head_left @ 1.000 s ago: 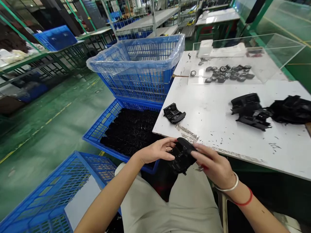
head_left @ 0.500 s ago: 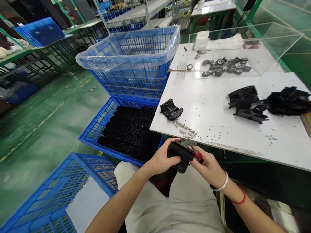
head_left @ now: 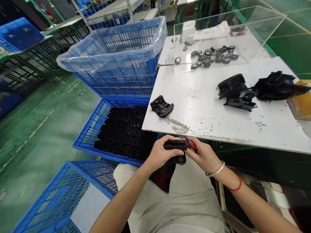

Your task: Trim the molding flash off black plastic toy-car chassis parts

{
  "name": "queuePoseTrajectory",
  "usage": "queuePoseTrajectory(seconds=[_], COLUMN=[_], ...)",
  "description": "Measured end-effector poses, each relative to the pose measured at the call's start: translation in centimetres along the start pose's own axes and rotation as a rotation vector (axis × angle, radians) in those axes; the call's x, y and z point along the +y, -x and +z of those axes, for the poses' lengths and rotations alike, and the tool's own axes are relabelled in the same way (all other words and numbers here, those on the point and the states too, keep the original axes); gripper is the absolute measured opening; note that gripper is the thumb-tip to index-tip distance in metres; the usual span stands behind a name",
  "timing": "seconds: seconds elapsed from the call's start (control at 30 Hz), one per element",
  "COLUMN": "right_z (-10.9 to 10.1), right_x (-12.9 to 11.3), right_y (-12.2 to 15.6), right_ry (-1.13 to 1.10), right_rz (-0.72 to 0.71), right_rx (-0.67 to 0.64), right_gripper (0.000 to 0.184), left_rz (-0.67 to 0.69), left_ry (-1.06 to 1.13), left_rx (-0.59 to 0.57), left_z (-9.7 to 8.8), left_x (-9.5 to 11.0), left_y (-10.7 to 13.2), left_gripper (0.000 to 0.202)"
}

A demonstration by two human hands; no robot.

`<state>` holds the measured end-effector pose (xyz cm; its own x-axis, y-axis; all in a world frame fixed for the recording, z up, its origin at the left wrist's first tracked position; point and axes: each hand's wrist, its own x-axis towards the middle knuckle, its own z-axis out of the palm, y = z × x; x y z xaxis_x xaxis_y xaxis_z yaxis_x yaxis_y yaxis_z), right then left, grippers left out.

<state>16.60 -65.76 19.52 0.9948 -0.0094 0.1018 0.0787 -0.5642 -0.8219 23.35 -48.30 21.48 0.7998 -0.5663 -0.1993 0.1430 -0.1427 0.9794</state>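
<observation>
Above my lap, my left hand [head_left: 161, 151] grips a black molded plastic part [head_left: 175, 146], thumb along its near side. My right hand [head_left: 202, 154] is closed round red-handled cutting pliers [head_left: 191, 143], whose jaws point left beside the part; its fingertips also touch the part's right end. Whether the jaws bite into the plastic I cannot tell. A similar black part [head_left: 162, 106] lies on the white table [head_left: 191, 97] near its left corner. Farther right on the table sit a black part [head_left: 236, 92] and a dark pile of parts [head_left: 277, 85].
Beside the table, a blue crate [head_left: 89, 127] holds rows of black parts. Behind it stands a plastic-lined blue crate [head_left: 114, 77]. Another blue crate [head_left: 55, 197] is at lower left. Small wheels [head_left: 213, 58] lie by a clear acrylic case [head_left: 252, 48]. Black scraps dot the table.
My view has shifted, so the table and crates sit differently in frame. The black part in my hands has been turned flatter. Both hands keep their holds.
</observation>
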Motion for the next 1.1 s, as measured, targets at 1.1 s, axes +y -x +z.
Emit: queuePoseTrajectory(seconds=[1.1], right_z=[0.6], right_x=[1.4], right_y=[-0.9], right_ry=[0.592], right_rz=[-0.156], right_rx=[-0.022], right_gripper=[0.053], left_rz=[0.383], left_ry=[-0.457], left_rx=[-0.092], left_z=[-3.2], left_x=[-1.0], left_y=[-3.3], left_gripper=[0.038])
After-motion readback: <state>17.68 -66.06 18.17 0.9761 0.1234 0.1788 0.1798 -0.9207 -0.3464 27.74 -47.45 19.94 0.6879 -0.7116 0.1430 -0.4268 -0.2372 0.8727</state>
